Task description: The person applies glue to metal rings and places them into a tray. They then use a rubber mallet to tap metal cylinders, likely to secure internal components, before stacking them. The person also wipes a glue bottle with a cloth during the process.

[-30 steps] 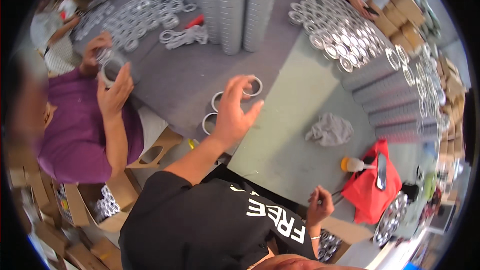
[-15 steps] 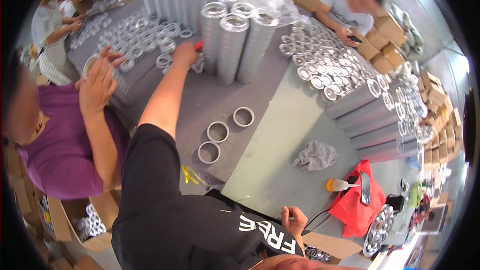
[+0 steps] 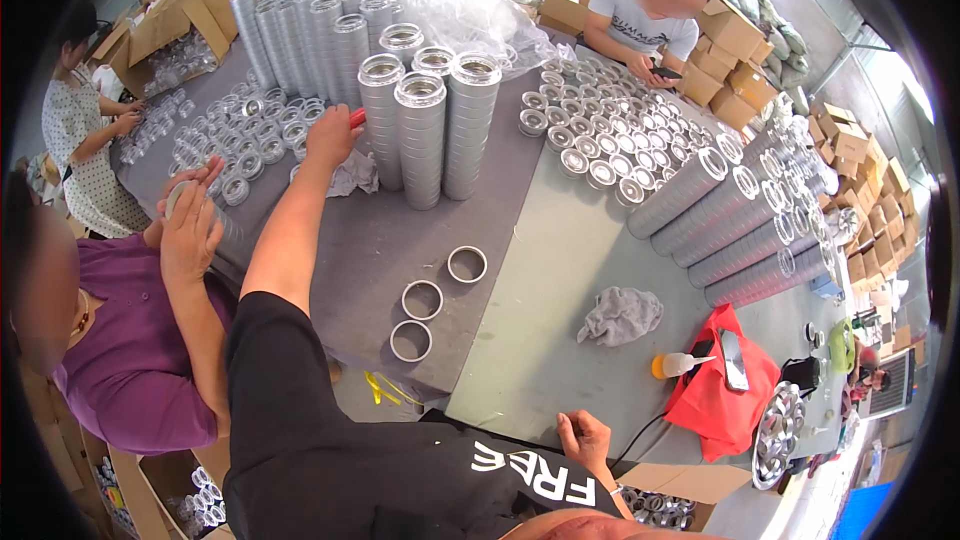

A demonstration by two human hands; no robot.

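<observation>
My left hand [image 3: 333, 138] is stretched out over the table, closed around a small red object [image 3: 357, 118] whose kind I cannot make out. Just below it lies a crumpled pale cloth [image 3: 354, 175], and loose silver rings [image 3: 294, 133] are close on its left. Tall silver spiral-ribbed tubes [image 3: 421, 140] with ringed tops stand right of that hand. My right hand [image 3: 585, 440] rests by the near table edge with fingers curled and nothing visible in them. Between my arms, three separate grey rings [image 3: 422, 300] lie on the dark cover.
At left, a co-worker in purple [image 3: 140, 320] handles a tube. More tubes [image 3: 680, 195] lean in a row at right, beside many silver rings [image 3: 625, 143]. A grey rag [image 3: 621, 316], a yellow-based squeeze bottle [image 3: 676, 365] and a red bag [image 3: 715, 400] with a phone lie nearer.
The whole view has shifted. My left hand has moved slightly left with the red object, and more of the pale cloth shows beneath it. My right hand stays by the edge.
</observation>
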